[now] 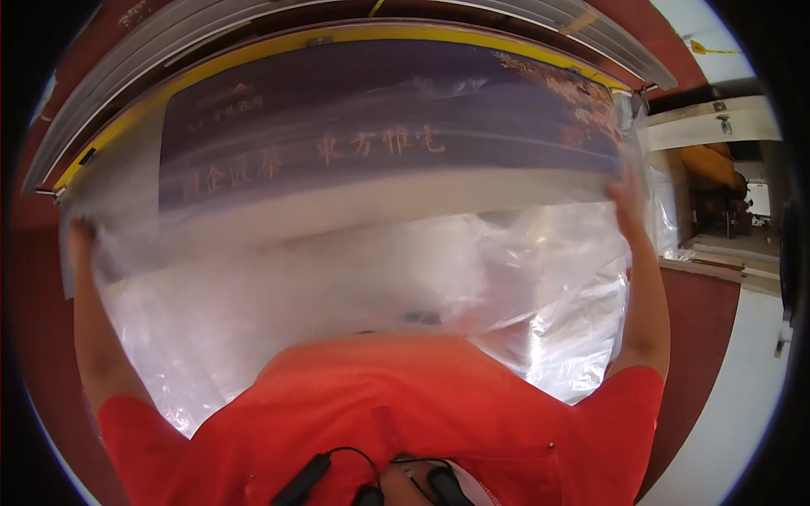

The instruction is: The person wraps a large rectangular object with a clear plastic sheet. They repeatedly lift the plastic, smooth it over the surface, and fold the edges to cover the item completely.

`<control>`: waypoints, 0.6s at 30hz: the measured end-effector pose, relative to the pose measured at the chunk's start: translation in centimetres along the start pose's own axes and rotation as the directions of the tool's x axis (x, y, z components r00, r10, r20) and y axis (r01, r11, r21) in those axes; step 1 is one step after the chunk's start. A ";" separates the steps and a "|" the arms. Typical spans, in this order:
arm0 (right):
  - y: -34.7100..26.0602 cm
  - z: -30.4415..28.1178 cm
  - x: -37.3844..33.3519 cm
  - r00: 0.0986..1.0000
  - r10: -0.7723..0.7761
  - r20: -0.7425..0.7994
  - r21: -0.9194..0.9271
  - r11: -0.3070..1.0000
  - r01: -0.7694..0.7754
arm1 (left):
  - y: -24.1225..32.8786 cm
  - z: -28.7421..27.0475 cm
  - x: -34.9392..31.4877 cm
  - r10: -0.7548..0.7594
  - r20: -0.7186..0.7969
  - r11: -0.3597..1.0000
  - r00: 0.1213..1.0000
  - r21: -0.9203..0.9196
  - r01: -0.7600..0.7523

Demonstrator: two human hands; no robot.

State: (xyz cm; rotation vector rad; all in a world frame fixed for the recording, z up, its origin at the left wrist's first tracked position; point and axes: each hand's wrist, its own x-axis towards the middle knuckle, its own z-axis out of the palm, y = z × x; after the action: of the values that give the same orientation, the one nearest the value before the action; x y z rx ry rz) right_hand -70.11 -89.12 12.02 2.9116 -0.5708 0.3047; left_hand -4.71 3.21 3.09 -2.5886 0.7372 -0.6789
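Here, one large dark purple printed panel with a white lower band (388, 143) is held up in front of the person, wrapped in one clear, crinkled plastic sheet (337, 287) that hangs from it toward the orange shirt (405, 405). Two hands are raised: the left hand (81, 236) grips the panel's left edge through the plastic, and the right hand (626, 198) clasps its right edge; how the fingers of either are set cannot be told through the film. Behind the panel runs one yellow-edged frame (354, 34) with grey metal rails (169, 42) above. The floor (42, 320) is dark red, and one pale wooden bench (717, 122) stands at right.
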 end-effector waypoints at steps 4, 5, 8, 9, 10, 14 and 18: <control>11.6 1.6 -3.3 0.968 -0.171 0.186 -0.468 0.851 0.240 | 7.5 -4.5 -2.1 -0.506 0.289 0.861 0.812 0.112 0.497; 13.4 1.8 -3.9 0.962 -0.015 0.274 -0.459 0.876 0.144 | 14.2 -13.1 1.5 -0.713 0.324 0.684 0.621 0.130 0.718; 12.9 2.8 1.2 0.780 0.437 0.448 -0.538 0.829 -0.155 | 9.8 -12.0 -0.7 -0.705 0.307 0.640 0.640 -0.113 0.760; 5.3 1.5 6.4 0.675 0.632 0.380 -0.655 0.699 -0.287 | 7.9 -11.5 -2.7 -0.683 0.302 0.652 0.665 -0.160 0.742; -1.0 -1.4 9.2 0.627 0.721 0.296 -0.671 0.624 -0.400 | 6.5 -9.8 -3.5 -0.634 0.284 0.684 0.719 -0.228 0.693; -9.8 -0.1 12.6 0.943 0.152 0.295 0.008 0.987 -0.161 | -0.1 -3.2 -6.6 -0.259 0.057 0.945 0.964 0.224 0.240; -3.4 2.6 11.3 0.958 -0.285 0.014 -0.137 0.949 0.284 | 12.7 -12.1 1.8 -0.588 0.218 0.738 0.779 -0.249 0.627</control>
State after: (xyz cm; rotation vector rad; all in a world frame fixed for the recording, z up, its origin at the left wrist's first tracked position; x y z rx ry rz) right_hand -58.10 -90.54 11.71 2.8052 -0.1563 0.2255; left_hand -14.83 -10.45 7.78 -3.1559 -0.0977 -0.5947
